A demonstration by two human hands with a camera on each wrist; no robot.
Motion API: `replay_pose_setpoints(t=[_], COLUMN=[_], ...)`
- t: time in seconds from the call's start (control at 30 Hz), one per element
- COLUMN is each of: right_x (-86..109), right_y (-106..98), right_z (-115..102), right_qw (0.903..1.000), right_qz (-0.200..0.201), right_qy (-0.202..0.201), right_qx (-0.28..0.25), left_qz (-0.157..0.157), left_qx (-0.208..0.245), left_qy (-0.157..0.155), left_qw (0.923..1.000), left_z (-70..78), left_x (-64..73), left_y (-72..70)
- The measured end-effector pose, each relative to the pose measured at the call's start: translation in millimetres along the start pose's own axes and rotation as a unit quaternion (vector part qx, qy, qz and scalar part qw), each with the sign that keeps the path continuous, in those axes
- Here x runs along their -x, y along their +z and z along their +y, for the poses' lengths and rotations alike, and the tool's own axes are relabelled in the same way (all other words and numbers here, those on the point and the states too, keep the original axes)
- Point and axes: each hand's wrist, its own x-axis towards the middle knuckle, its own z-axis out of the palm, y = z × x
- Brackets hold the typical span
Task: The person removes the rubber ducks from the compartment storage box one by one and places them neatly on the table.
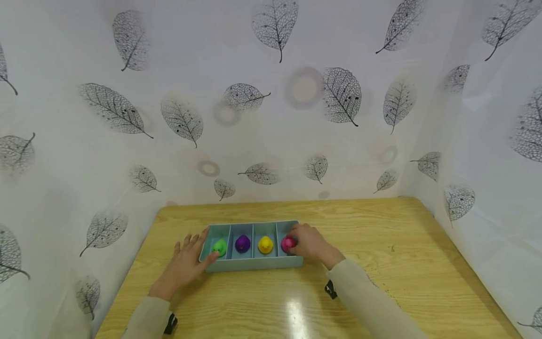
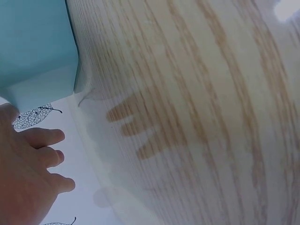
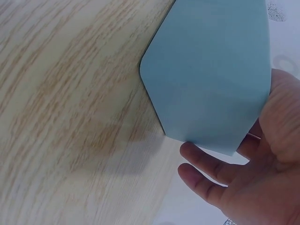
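A blue-green divided tray [image 1: 254,264] holds a row of small toy ducks, one per compartment. From left to right sit a green duck [image 1: 219,247], a purple duck [image 1: 243,244], a yellow duck [image 1: 265,245] and a pink duck [image 1: 288,244]. At the tray's left end rests my left hand [image 1: 186,263], its fingers spread and its thumb reaching over the front corner beside the green duck. My right hand [image 1: 312,242] reaches over the right end wall and pinches the pink duck in the rightmost compartment. The tray's outer wall [image 3: 211,75] hides those fingertips in the right wrist view.
The tray stands on a wood-grain table [image 1: 360,226], toward its back edge. A white curtain [image 1: 271,141] printed with dark leaves hangs behind the table and along both sides.
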Motion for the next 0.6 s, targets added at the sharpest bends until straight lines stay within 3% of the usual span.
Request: replay_pose_setpoints(t=[0.6], right_x=[1.4], right_y=[-15.6], right_z=[4.6], right_qw=[0.9989], right_qz=[0.030], right_qy=[-0.033], right_qx=[0.011], left_qz=[0.004], left_qx=[-0.005], left_qy=[0.003], left_qw=[1.0000], left_z=[-4.8], left_x=[-1.5], left_y=[5.3])
